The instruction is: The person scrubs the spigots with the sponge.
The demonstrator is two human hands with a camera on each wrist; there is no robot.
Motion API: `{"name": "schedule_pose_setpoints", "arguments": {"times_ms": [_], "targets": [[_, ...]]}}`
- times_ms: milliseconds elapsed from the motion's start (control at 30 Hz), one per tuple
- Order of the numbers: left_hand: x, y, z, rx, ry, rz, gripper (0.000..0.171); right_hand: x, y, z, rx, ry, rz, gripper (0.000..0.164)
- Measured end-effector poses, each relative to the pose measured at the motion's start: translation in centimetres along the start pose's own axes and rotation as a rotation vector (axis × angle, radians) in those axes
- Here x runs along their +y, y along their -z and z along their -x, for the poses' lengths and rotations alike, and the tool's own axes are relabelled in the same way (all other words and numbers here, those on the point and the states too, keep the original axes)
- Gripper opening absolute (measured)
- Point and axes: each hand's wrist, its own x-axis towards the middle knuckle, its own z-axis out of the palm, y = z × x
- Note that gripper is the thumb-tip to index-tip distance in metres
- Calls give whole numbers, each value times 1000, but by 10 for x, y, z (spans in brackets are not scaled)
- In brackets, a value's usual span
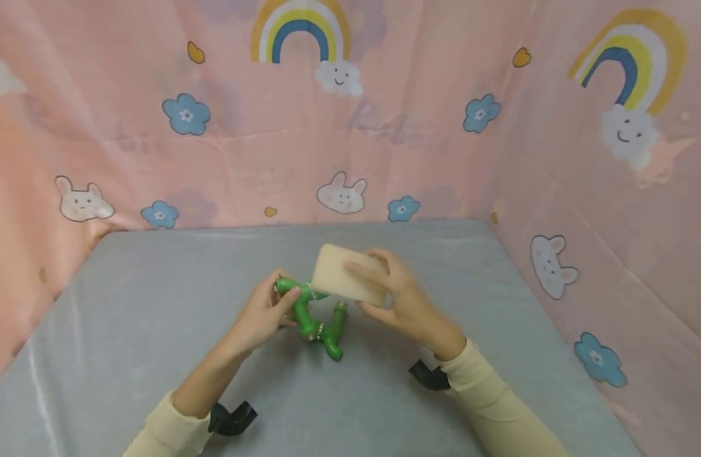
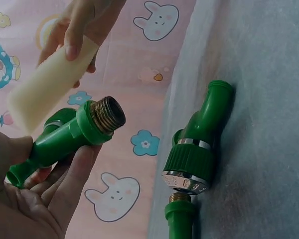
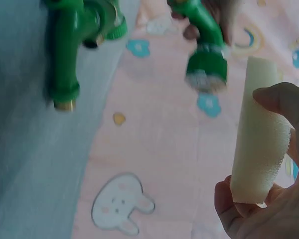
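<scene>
My left hand [image 1: 257,320] grips a green faucet [image 2: 65,142] by its body, raised above the table. Its brass threaded end points away from the palm in the left wrist view. From the other side, my right hand [image 1: 410,304] holds a thick cream sponge [image 3: 256,129] between thumb and fingers. In the head view the sponge overlaps the faucet's far end; whether they touch I cannot tell. Beneath the hands, more green faucet parts [image 1: 331,346] lie on the table, one with a ribbed knob [image 2: 192,157]. Whether these are one faucet or two is unclear.
A grey cloth covers the table [image 1: 127,330]. Pink printed curtains [image 1: 413,158] stand behind it and along both sides. Black wrist mounts [image 1: 233,419] stick out beside the cream sleeves [image 1: 498,406].
</scene>
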Motion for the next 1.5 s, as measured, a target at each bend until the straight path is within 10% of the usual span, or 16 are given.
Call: {"name": "schedule_pose_setpoints", "arguments": {"times_ms": [667, 967, 1500], "targets": [[-7, 5, 13, -71, 22, 102, 34, -3, -10, 8, -104, -38, 29, 62], [0, 7, 2, 44, -18, -87, 27, 7, 10, 1, -129, -109, 3, 60], [1, 5, 2, 8, -136, -285, 18, 1, 9, 0, -225, -104, -84, 62]]}}
